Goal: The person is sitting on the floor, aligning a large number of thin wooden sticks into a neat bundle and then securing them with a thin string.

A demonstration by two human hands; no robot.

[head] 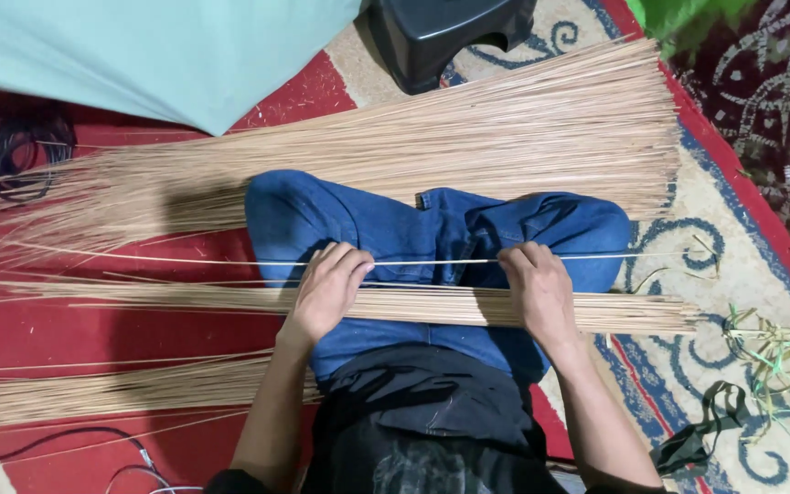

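I sit cross-legged in blue jeans [395,229] on a patterned carpet. My left hand [329,288] and my right hand [536,285] each pinch one thin pale stick [432,263] that stretches sideways across my lap. Under both hands a small bundle of thin sticks [413,305] lies over my thighs. A large fanned heap of the same sticks [468,137] spreads beyond my knees. Another bundle [112,389] lies on the carpet by my left side.
A black plastic stool [445,32] stands at the top. A pale teal cloth [148,50] covers the upper left. Black cables [20,151] lie at the left edge. Green leaf scraps [779,361] and a dark strap [701,434] lie at the right.
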